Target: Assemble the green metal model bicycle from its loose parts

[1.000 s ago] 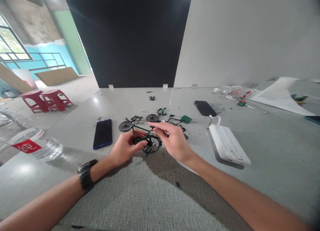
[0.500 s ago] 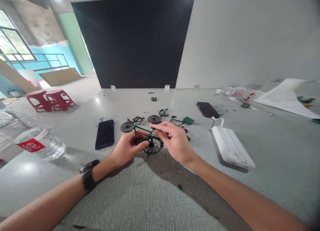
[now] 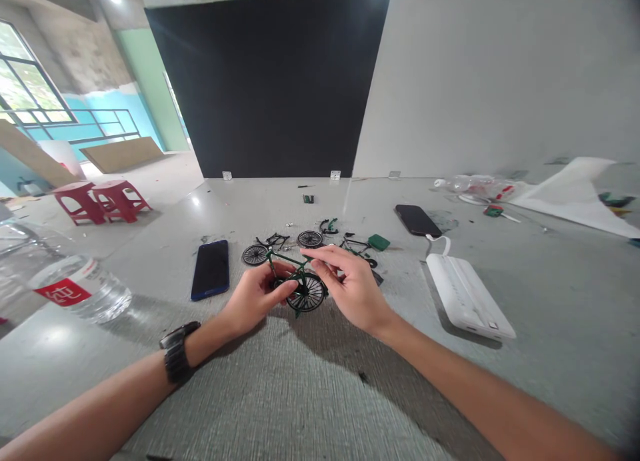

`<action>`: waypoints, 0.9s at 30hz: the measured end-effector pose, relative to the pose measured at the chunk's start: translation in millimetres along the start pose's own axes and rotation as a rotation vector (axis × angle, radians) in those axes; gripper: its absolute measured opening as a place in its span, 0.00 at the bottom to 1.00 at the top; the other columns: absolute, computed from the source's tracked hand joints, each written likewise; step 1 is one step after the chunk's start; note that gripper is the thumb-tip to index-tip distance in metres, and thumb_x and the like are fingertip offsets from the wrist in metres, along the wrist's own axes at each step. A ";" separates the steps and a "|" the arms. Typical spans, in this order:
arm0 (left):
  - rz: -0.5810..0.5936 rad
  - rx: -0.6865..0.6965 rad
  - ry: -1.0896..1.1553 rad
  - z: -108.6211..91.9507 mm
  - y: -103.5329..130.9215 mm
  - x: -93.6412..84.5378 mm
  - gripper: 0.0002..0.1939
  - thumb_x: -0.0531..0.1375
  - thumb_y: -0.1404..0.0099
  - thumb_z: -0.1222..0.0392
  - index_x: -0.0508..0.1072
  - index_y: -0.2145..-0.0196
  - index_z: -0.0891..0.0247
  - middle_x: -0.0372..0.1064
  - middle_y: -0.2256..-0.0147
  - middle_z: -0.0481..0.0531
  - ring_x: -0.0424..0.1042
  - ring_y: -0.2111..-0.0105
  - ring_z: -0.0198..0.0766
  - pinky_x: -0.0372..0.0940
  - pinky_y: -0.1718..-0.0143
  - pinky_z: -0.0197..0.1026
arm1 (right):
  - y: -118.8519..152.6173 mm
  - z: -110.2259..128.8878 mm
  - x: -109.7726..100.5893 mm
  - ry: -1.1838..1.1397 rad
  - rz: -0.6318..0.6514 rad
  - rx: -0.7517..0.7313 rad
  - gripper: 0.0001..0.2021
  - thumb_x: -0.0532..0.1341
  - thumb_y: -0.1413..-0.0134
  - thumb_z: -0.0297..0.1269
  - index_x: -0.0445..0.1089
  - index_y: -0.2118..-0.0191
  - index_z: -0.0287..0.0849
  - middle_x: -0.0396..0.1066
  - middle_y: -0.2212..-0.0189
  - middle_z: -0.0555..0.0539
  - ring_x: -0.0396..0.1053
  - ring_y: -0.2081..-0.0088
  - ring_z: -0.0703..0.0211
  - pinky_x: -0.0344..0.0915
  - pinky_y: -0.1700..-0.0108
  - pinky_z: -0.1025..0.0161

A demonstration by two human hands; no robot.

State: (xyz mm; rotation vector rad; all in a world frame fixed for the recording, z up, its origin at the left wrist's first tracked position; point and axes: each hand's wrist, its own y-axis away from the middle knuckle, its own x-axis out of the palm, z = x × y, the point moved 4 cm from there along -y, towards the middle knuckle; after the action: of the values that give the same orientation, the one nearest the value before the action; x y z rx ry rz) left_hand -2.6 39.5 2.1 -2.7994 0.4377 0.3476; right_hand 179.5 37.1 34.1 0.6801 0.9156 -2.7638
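A small green bicycle frame (image 3: 286,257) with one black spoked wheel (image 3: 311,293) is held upright just above the table. Closed round its lower part is my left hand (image 3: 256,293), thumb in front near the wheel. My right hand (image 3: 354,282) has its fingertips together at the top rear of the frame, by the seat end. Behind lie a loose wheel (image 3: 255,254), a second wheel (image 3: 309,238), a black frame part (image 3: 277,240), a green handlebar part (image 3: 329,226) and a green box-like piece (image 3: 379,242).
A blue-edged phone (image 3: 210,270) and a water bottle (image 3: 83,289) lie left. To the right are a black phone (image 3: 417,220), a cabled white power bank (image 3: 467,298) and a crumpled plastic bottle (image 3: 473,184). A black panel (image 3: 270,81) stands behind.
The whole view has shifted very slightly. Both hands keep nearly the same hold on the bicycle, which has barely moved.
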 end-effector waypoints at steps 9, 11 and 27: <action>-0.027 0.012 -0.007 0.1 0.3 -0.3 0.16 0.62 0.34 0.51 0.74 0.57 0.67 0.75 0.63 0.55 0.71 0.70 0.36 0.70 0.70 0.39 | 1.6 -6.5 -1.5 0.032 -0.056 0.099 0.12 0.61 0.35 0.43 0.78 0.53 0.46 0.73 0.75 0.51 0.59 0.76 0.63 0.60 0.71 0.61; -0.030 0.014 0.002 -0.3 0.1 -0.1 0.15 0.62 0.34 0.51 0.74 0.57 0.66 0.76 0.63 0.55 0.71 0.69 0.36 0.70 0.70 0.39 | 2.2 -8.3 -1.2 0.034 -0.053 0.105 0.12 0.61 0.35 0.44 0.77 0.54 0.46 0.70 0.76 0.52 0.58 0.77 0.63 0.59 0.71 0.61; -0.015 0.004 0.020 14.1 -1.2 -0.2 0.17 0.63 0.35 0.54 0.73 0.52 0.64 0.77 0.58 0.58 0.75 0.63 0.41 0.72 0.65 0.43 | 0.7 -6.8 -1.3 0.073 -0.031 0.046 0.10 0.62 0.36 0.41 0.79 0.55 0.47 0.73 0.75 0.52 0.60 0.78 0.65 0.56 0.72 0.63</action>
State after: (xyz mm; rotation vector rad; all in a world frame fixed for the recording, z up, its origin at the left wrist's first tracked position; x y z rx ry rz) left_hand -5.0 45.0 -10.7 -2.8028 0.4214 0.3151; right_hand 183.4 40.6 29.5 0.7859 0.8869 -2.8121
